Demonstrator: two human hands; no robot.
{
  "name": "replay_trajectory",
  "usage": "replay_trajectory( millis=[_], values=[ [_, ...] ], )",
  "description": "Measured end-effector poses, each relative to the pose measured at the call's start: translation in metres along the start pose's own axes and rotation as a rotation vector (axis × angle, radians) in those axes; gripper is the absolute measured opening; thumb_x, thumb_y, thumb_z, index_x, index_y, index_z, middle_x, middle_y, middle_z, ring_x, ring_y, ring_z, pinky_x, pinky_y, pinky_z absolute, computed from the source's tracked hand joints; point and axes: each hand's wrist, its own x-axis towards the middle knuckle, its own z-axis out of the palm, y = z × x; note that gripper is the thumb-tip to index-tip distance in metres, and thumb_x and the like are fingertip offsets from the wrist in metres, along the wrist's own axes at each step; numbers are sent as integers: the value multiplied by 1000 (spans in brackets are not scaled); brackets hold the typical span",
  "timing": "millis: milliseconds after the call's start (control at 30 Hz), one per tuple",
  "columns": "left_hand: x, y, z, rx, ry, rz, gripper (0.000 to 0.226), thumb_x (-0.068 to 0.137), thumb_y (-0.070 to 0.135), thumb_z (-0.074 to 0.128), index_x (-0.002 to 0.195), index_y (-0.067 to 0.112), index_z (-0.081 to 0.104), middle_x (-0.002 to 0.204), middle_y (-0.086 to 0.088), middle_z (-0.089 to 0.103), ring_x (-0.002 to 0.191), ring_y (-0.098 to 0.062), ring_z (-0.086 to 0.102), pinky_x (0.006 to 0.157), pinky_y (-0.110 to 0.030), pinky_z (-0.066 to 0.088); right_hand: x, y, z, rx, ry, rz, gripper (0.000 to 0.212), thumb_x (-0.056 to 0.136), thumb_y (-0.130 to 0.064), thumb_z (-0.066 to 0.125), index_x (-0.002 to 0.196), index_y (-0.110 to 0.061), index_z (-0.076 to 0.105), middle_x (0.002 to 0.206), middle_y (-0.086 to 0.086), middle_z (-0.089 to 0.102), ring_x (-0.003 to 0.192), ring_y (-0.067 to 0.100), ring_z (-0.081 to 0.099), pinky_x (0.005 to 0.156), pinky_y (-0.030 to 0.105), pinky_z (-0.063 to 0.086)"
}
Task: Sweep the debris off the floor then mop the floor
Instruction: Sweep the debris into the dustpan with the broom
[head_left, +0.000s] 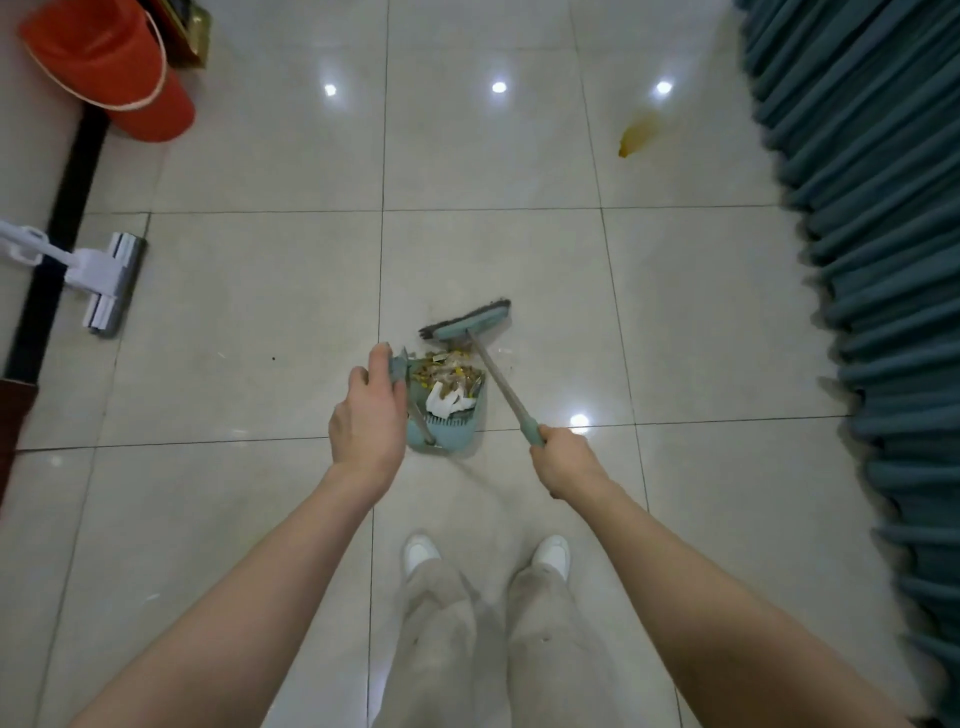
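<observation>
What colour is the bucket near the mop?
Orange-red, with a pale wire handle. The bucket shows at top left of the head view.

The tiled floor (234, 312) is carrying a dustpan (452, 435), broom (467, 319), mop (117, 283), red bucket (130, 78) and a yellow spill (636, 135).

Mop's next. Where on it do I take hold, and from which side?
Grip the mop by its white handle, just left of the flat head, coming down from above. The head lies on the floor and the handle slants away leftward, out of view.
</observation>
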Motion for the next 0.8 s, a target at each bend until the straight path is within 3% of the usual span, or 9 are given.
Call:
replay_trajectory(
  millis=[167, 333, 400, 467, 533, 600, 700, 800],
  values=[
    [7, 21, 6, -31, 28, 10, 35, 98, 24, 44, 132, 18, 38, 103, -17, 56, 80, -42, 56, 66, -42, 40, -18, 22, 20, -53, -100, -8, 39, 91, -10, 35, 126, -15, 51, 96, 10, 55, 67, 25, 58, 69, 40, 59],
    [9, 39, 6, -34, 17, 27, 32, 98, 22, 43, 129, 16, 39, 96, -16, 54, 69, -33, 45, 62, -39, 35, -47, 51, 28, -112, -175, 2, 35, 92, -16, 36, 125, -16, 49, 107, 15, 59, 83, 33, 60, 78, 45, 58],
    [6, 43, 6, -37, 13, 29, 31, 98, 22, 42, 129, 16, 40, 95, -16, 54, 69, -33, 45, 63, -39, 34, -58, 62, 24, -127, -188, -5, 36, 93, -17, 37, 127, -18, 48, 106, 14, 59, 85, 34, 63, 67, 43, 59],
    [6, 44, 5, -47, 9, 23, 30, 98, 22, 43, 128, 16, 40, 96, -16, 55, 71, -33, 46, 63, -39, 35, -67, 74, 16, -122, -204, -14, 39, 94, -18, 36, 131, -22, 47, 99, 9, 55, 69, 26, 59, 46, 31, 52],
    [7, 42, 4, -64, 14, 3, 30, 98, 22, 43, 128, 17, 39, 98, -17, 55, 72, -33, 46, 63, -39, 37, -76, 86, 6, -136, -215, -26, 44, 94, -19, 36, 137, -27, 45, 97, 5, 54, 57, 17, 54, 40, 25, 48],
    [7, 39, 2, -73, 20, -10, 31, 99, 22, 43, 128, 17, 39, 100, -17, 56, 73, -32, 46, 64, -39, 37, -84, 97, -5, -157, -212, -38, 45, 95, -21, 37, 138, -31, 44, 99, 6, 56, 59, 18, 55, 48, 28, 54],
    [3, 30, 0, -64, 26, -18, 31, 99, 24, 43, 129, 17, 38, 102, -18, 57, 74, -34, 46, 63, -40, 37, -89, 108, -23, -152, -131, -58, 43, 95, -27, 39, 136, -36, 46, 109, 7, 64, 84, 27, 63, 74, 39, 57],
    [-2, 21, -3, -55, 32, -53, 30, 99, 25, 43, 129, 20, 37, 104, -16, 57, 74, -33, 46, 63, -40, 37, -84, 113, -38, -191, -61, -85, 42, 95, -31, 43, 137, -37, 46, 109, 5, 67, 93, 26, 64, 81, 38, 55]
  ],
)
